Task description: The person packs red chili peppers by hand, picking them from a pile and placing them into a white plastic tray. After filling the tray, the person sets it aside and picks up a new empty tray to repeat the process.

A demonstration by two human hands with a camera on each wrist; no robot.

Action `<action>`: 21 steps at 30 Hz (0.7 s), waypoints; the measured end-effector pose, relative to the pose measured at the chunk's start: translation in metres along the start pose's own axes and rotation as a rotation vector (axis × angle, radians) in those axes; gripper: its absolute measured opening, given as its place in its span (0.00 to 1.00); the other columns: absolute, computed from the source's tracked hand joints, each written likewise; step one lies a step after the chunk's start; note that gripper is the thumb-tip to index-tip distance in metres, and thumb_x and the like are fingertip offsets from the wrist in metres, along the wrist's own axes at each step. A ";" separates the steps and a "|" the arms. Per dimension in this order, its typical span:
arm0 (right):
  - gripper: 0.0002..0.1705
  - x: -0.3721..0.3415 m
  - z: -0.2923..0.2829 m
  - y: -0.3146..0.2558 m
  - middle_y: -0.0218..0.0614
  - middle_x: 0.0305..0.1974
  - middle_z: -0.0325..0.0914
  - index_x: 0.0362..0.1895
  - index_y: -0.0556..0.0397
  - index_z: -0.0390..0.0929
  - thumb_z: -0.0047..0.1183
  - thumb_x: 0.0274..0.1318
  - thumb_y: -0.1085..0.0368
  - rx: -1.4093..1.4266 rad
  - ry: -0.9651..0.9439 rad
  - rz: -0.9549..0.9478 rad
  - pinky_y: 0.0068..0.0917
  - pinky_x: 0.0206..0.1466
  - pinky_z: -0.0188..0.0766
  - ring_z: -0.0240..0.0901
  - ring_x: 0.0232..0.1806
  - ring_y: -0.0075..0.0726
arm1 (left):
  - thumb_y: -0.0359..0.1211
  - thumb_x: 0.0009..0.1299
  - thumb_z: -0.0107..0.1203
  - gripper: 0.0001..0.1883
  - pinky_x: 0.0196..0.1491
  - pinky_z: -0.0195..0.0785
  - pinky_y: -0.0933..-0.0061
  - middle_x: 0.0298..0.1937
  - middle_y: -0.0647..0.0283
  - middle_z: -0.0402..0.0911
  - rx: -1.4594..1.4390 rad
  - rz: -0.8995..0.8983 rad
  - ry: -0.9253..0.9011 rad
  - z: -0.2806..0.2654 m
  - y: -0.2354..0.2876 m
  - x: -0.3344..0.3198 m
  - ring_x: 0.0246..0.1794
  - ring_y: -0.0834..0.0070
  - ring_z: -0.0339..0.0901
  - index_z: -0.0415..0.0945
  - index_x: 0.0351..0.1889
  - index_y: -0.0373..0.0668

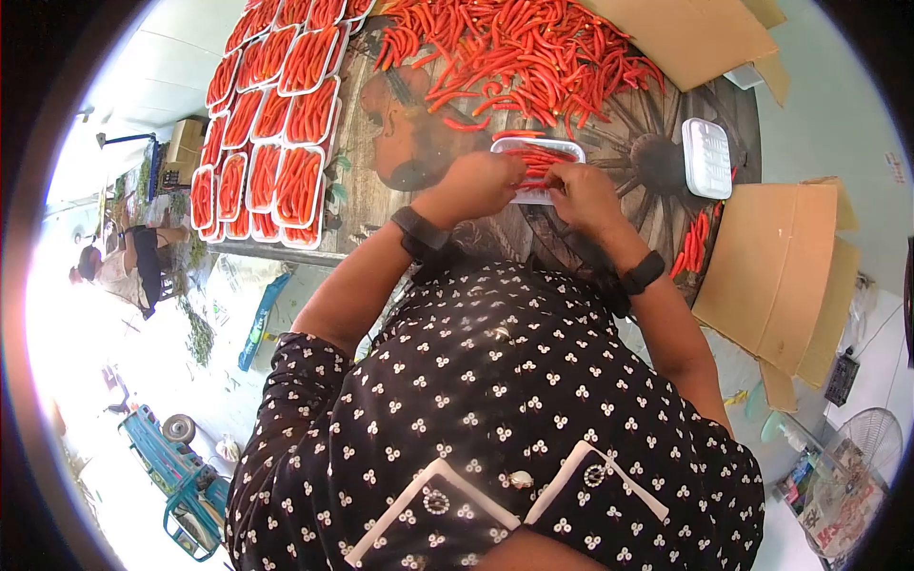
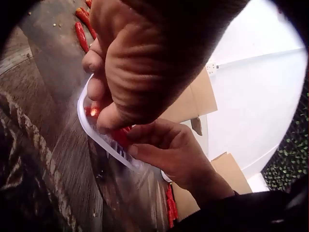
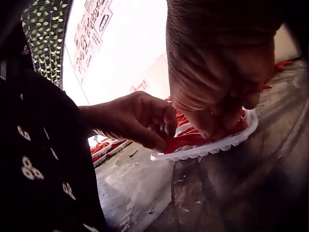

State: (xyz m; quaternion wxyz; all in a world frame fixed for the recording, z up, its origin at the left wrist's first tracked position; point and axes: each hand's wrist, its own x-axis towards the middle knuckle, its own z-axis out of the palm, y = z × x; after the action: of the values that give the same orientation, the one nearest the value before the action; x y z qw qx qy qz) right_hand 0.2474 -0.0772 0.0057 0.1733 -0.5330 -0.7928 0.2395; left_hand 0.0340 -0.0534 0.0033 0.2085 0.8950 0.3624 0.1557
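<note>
A white tray partly filled with red chilies lies on the table in front of the person. At its left end the left hand has its fingers bent down over the chilies. The right hand is at the right end, thumb and fingers pinching a chili inside the tray. In the right wrist view a red chili runs along the near rim between the left hand and the right hand. The left wrist view shows the left fingertips pressed on a chili end.
A heap of loose chilies covers the table's far side. Stacked filled trays stand at the left. An empty white tray and a few chilies lie at the right, beside a cardboard box; another box is behind.
</note>
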 end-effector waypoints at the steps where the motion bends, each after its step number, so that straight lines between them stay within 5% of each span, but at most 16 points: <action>1: 0.09 0.001 0.000 0.000 0.44 0.29 0.79 0.33 0.52 0.80 0.58 0.43 0.68 0.001 0.000 0.001 0.41 0.37 0.73 0.77 0.32 0.50 | 0.34 0.58 0.54 0.07 0.35 0.71 0.54 0.31 0.57 0.79 0.000 0.000 -0.001 0.000 0.000 0.000 0.34 0.54 0.78 0.73 0.32 0.44; 16: 0.11 0.004 0.000 -0.003 0.45 0.30 0.80 0.35 0.51 0.80 0.60 0.43 0.66 -0.014 -0.019 0.046 0.42 0.40 0.73 0.78 0.34 0.52 | 0.35 0.58 0.56 0.06 0.34 0.69 0.54 0.29 0.58 0.79 -0.110 -0.042 -0.048 -0.007 0.008 0.000 0.32 0.54 0.77 0.73 0.32 0.46; 18: 0.11 0.003 -0.001 -0.004 0.44 0.31 0.80 0.35 0.52 0.80 0.60 0.44 0.66 -0.017 -0.013 0.015 0.41 0.41 0.73 0.78 0.35 0.51 | 0.35 0.61 0.57 0.16 0.40 0.73 0.59 0.37 0.56 0.82 -0.065 -0.062 -0.156 -0.009 0.007 0.000 0.36 0.56 0.79 0.77 0.48 0.50; 21: 0.10 0.004 0.001 -0.001 0.45 0.31 0.80 0.35 0.53 0.80 0.59 0.44 0.67 -0.009 -0.022 0.028 0.41 0.41 0.73 0.78 0.36 0.51 | 0.35 0.62 0.56 0.17 0.40 0.73 0.59 0.37 0.56 0.82 -0.080 -0.101 -0.191 -0.006 0.004 0.001 0.36 0.56 0.80 0.77 0.51 0.52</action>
State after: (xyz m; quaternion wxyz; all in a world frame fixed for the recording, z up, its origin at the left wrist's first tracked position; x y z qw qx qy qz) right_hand 0.2443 -0.0739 0.0060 0.1588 -0.5422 -0.7881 0.2442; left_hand 0.0342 -0.0536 0.0105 0.2854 0.8773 0.3788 0.0734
